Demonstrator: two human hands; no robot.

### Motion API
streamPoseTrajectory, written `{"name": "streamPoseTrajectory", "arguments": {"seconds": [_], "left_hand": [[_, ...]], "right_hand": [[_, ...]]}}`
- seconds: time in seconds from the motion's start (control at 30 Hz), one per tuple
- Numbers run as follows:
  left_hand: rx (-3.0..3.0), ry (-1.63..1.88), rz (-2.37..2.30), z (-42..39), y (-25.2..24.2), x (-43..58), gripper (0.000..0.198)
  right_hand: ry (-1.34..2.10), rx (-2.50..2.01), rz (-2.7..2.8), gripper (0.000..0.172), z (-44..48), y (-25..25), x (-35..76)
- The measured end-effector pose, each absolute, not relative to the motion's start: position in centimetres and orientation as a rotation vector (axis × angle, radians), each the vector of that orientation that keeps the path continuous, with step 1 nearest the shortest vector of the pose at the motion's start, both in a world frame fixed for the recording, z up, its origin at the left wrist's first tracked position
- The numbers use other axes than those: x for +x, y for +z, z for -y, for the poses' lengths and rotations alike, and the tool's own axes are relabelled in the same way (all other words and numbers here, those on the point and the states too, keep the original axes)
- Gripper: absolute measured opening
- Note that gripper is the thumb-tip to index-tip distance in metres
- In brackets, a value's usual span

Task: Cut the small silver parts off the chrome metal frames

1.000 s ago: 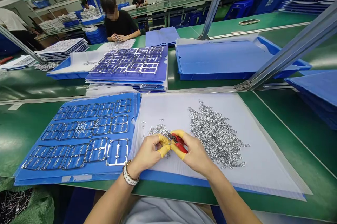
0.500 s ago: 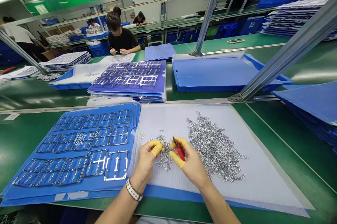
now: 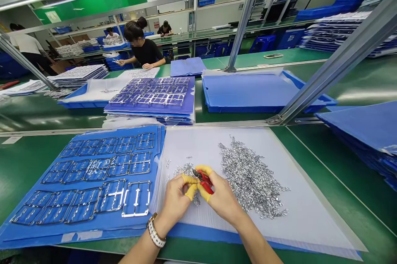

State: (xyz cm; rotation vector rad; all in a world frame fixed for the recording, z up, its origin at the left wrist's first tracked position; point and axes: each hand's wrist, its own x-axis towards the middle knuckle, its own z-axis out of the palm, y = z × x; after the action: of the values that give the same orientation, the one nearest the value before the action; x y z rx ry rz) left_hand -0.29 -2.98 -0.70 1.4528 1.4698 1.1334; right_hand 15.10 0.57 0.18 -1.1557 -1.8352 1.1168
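My right hand (image 3: 222, 198), with yellow finger cots, is closed around red-handled nippers (image 3: 206, 187) whose dark jaws point up and left. Close beside it, my left hand (image 3: 175, 198) has its yellow-covered thumb and finger pinched together; whatever sits between them is too small to make out. The fingertips of both hands meet over a small heap of shiny metal pieces (image 3: 185, 169), partly hidden by them. A larger heap of similar pieces (image 3: 254, 177) spreads to the right on a white sheet (image 3: 297, 210).
Rows of metal part frames (image 3: 136, 200) lie on a blue sheet (image 3: 102, 229) at left. Behind are stacked sheets with more frames (image 3: 151, 92) and a blue tray (image 3: 248, 94). A slanted metal post (image 3: 325, 65) rises at right. A co-worker (image 3: 144, 51) sits across the bench.
My hands have come together, the right moving left with the nippers. The nippers now lie more tilted leftward near my left fingertips. The co-worker's arm has reached out sideways.
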Motion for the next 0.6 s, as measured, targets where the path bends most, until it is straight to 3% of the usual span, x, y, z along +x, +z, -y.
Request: {"name": "streamPoseTrajectory", "arguments": {"seconds": [0.6], "left_hand": [[1.101, 1.101, -1.386, 2.2, -1.4, -0.5, 0.027]], "right_hand": [[1.207, -1.321, 1.609, 0.034, -0.9, -0.8, 15.1]]}}
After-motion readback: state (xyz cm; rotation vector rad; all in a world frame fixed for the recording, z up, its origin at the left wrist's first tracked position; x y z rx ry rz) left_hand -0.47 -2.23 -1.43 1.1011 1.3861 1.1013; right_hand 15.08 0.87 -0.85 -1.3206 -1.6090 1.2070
